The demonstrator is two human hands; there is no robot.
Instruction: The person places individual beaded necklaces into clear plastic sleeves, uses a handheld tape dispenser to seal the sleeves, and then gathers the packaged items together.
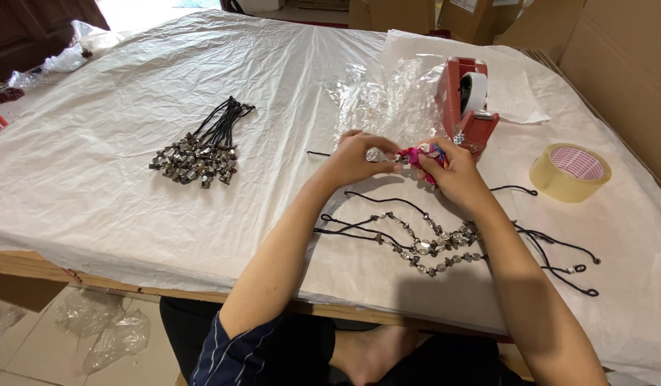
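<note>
1. Hands are meeting at the tabletop's (130, 86) centre: left hand (355, 157) and right hand (455, 171) are both pinching a pink beaded bundle (420, 154).
2. Beaded cords (430, 243) are lying at six o'clock of it; a red tape dispenser (466, 104) is standing at one o'clock.

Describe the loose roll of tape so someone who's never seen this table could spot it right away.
Start at the red tape dispenser on the white-covered table. Right of it, lying flat by the cardboard, is the tape roll: pale yellow, clear tape, pink core, the only roll not mounted in the dispenser.
</note>
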